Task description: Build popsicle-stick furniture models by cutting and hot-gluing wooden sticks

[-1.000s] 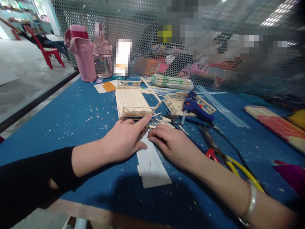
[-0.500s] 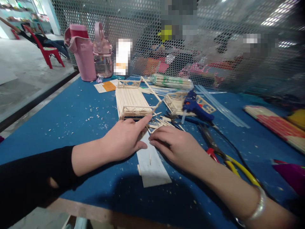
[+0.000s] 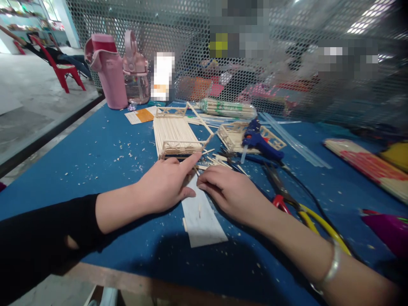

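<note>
My left hand (image 3: 168,182) rests at the near end of a stick-built model (image 3: 177,131), its index finger stretched out and its thumb apart, with nothing seen held in it. Just to the right, my right hand (image 3: 226,187) has thumb and fingertips pinched together over a white paper strip (image 3: 205,221). A thin stick (image 3: 197,171) reaches its fingertips; whether it is gripped is too small to tell. Cut sticks (image 3: 219,160) lie loose beyond my right hand. One small piece (image 3: 199,211) lies on the paper.
A blue glue gun (image 3: 263,144) leans by a smaller stick frame (image 3: 234,138). Pliers (image 3: 280,187) with red and yellow handles lie right of my right hand. Behind stand a pink flask (image 3: 111,76), a clear bottle (image 3: 137,85) and a mesh screen (image 3: 188,38). Wrapped sticks (image 3: 228,108) lie before it.
My right hand and forearm have shifted slightly left, fingertips still pinched. My left hand keeps nearly the same pose. The whole view has moved a little.
</note>
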The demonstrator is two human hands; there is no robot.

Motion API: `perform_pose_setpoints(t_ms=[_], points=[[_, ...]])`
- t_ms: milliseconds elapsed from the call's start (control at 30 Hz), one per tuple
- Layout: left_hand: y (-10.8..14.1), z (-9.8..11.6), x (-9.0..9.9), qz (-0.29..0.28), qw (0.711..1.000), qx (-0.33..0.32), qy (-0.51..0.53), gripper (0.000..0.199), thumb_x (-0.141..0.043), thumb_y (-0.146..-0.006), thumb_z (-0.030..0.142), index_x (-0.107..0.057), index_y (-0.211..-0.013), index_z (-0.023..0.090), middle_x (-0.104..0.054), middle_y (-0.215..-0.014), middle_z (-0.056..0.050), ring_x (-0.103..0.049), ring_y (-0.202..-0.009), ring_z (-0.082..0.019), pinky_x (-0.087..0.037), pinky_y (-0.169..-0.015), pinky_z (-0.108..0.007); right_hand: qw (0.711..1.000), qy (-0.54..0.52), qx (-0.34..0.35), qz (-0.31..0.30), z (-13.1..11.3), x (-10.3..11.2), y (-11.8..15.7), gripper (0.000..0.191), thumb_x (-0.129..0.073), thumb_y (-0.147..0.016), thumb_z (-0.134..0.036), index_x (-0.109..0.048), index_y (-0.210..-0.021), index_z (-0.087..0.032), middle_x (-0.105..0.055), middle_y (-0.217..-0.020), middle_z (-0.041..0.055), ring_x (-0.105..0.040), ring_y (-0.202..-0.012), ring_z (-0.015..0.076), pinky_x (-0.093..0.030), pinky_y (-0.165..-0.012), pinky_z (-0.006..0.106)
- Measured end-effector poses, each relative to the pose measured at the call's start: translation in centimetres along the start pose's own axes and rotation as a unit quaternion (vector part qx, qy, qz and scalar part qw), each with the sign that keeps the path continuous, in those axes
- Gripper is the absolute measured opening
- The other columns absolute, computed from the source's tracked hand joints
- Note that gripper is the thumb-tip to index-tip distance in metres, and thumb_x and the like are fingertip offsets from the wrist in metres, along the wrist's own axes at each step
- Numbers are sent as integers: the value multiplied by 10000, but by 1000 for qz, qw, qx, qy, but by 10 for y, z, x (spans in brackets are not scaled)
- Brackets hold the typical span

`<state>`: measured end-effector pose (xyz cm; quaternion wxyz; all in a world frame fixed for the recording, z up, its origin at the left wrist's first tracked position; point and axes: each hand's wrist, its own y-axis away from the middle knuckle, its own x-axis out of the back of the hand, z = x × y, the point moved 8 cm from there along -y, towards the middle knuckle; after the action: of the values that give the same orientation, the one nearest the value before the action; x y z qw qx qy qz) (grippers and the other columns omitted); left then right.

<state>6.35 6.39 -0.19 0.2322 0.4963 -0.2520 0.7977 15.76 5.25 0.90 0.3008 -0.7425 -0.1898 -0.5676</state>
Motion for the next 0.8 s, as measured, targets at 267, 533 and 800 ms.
perform_pose_setpoints(t_ms=[267,533,800], points=[[0,1,1,-19,1000,11,-10,776,-638,-830,298,-245,-1474,117,-674,-1116,-166,-598,-1067,-316,-486,-878,-439,976,162,134,48,-24,3,5,235,-473,-902,-144,-636,-733,-153,-619,-713,56,-511,-690,180,-336,-635,311],[0,1,1,-8,1000,0,-10,773,-641,-826,296,-244,-1468,131,-689,-1097,-147,-599,-1072,-298,-489,-873,-424,964,210,153,56,-32,7,1,274,-437,-897,-112,-619,-698,-163,-593,-663,55,-463,-644,181,-270,-613,334],[5,9,13,77,995,-67,5,627,-664,-822,341,-434,-1357,108,-675,-1146,-163,-618,-1036,-299,-487,-885,-458,897,-389,-205,42,20,12,7,175,-539,-852,-345,-577,-775,-192,-511,-611,-42,-408,-523,95,-329,-519,245]])
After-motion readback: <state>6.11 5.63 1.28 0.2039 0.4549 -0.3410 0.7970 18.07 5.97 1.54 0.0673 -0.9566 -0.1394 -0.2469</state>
